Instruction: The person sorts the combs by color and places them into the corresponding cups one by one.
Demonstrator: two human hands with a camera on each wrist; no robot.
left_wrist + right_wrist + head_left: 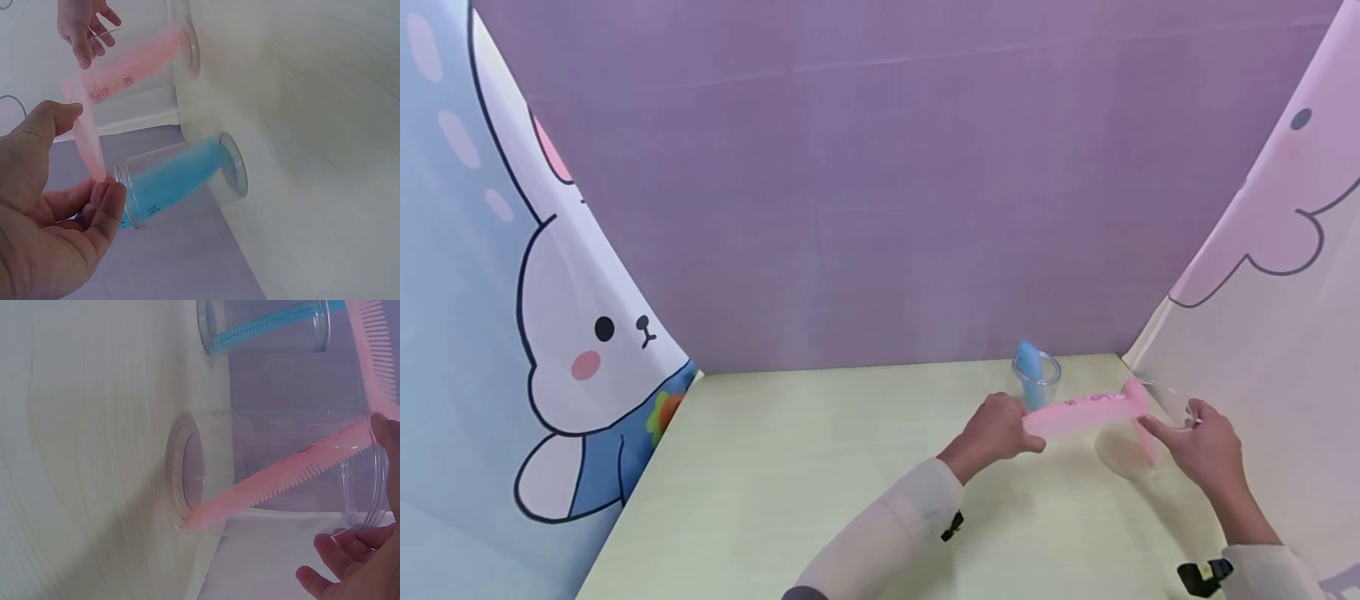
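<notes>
A pink comb (1082, 412) lies across above the table, its left end held between the thumb and fingers of my left hand (996, 429). Its other end meets the top of a clear plastic jar (287, 519). A second pink comb (281, 478) leans inside that jar, teeth visible in the right wrist view. My right hand (1210, 446) grips the jar's rim, thumb on one side and fingers on the other. Behind my left hand, another clear jar (232, 165) holds a blue comb (178, 178), which leans and pokes out over the rim.
The pale wood-grain table (820, 467) ends at a purple backdrop (880, 183). A rabbit-print cloth (587, 333) hangs at the left, and a pink and white cloth (1270, 333) stands close beside my right hand.
</notes>
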